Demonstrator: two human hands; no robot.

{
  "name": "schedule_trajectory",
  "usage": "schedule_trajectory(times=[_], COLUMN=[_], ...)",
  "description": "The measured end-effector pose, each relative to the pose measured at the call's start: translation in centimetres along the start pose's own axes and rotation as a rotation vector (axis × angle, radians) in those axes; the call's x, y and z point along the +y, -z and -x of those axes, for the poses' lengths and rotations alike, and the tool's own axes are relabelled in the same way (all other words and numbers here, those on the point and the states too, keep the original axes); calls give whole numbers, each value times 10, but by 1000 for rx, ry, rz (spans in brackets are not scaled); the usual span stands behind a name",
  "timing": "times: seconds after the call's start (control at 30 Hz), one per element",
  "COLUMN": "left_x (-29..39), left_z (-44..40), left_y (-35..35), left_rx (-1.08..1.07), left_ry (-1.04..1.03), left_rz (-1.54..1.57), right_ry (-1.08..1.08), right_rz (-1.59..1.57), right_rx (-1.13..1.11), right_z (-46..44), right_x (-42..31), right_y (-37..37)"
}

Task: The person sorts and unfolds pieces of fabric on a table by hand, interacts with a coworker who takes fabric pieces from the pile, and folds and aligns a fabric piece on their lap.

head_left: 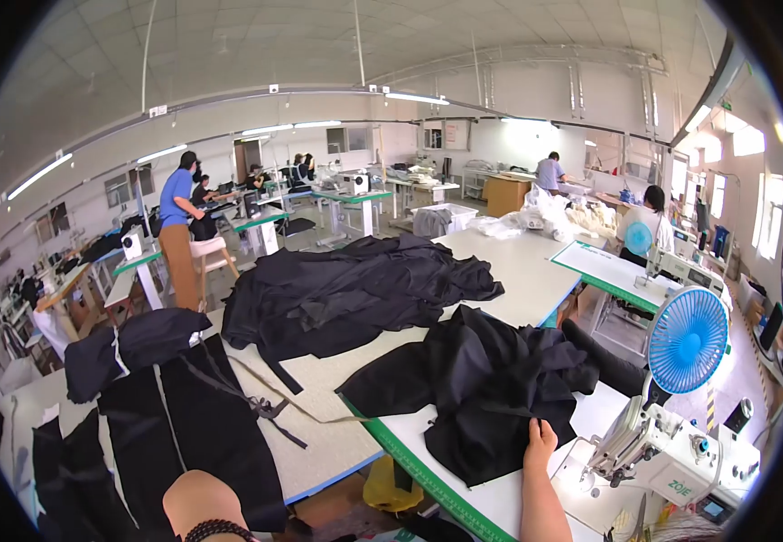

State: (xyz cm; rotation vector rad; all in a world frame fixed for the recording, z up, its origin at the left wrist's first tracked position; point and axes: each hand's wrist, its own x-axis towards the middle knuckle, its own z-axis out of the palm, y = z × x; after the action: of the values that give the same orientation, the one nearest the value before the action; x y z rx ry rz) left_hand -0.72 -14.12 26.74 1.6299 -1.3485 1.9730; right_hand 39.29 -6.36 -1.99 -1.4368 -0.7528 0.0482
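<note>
My right hand [540, 444] pinches the near edge of a crumpled piece of black fabric [491, 397]. That fabric is spread in folds over the white sewing table with a green, ruler-marked edge [441, 492]. At the lower left, my left hand [200, 501], with a dark beaded bracelet at the wrist, is over flat black fabric panels [202, 420]; its fingers are hidden. A rolled dark bundle [143, 348] tied with a pale strip rests at the far end of those panels. To the right of my right hand stands a white sewing machine [658, 452].
A large heap of black fabric [355, 289] covers the table ahead. Loose dark straps [270, 408] trail across it. A blue fan [688, 341] stands above the machine. Below the table gap is a yellow bag [391, 488]. A person in a blue shirt [177, 199] stands at left; others sit farther off.
</note>
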Motion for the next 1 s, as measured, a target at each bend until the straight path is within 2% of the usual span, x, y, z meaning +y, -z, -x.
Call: schedule_trajectory(times=[0.23, 0.4, 0.47, 0.53, 0.63, 0.67, 0.8, 1.0], left_x=[-6, -6, -13, -23, -41, -50, -68, -69], left_z=[-7, 26, 34, 46, 56, 56, 70, 102], left_y=[14, 51, 66, 83, 112, 113, 143, 187], left_rx=[93, 222, 141, 226, 208, 289, 366, 704], left_ry=[-80, -104, -5, 87, 136, 173, 346, 670], left_rz=[-165, -396, -432, -606, -670, -767, -902, -916], right_ry=[13, 32, 43, 24, 16, 19, 13, 4], right_rz=[-22, -43, -16, -62, -108, -119, -95, -119], right_rx=[4, 0, 4, -11, -25, -29, -32, -17], right_z=[-1, -4, -4, -4, -3, -3, -2, -1], right_x=[6, 15, 16, 13, 12, 12, 4, 2], right_y=[-2, -3, -2, -2, -3, -2, -1, -5])
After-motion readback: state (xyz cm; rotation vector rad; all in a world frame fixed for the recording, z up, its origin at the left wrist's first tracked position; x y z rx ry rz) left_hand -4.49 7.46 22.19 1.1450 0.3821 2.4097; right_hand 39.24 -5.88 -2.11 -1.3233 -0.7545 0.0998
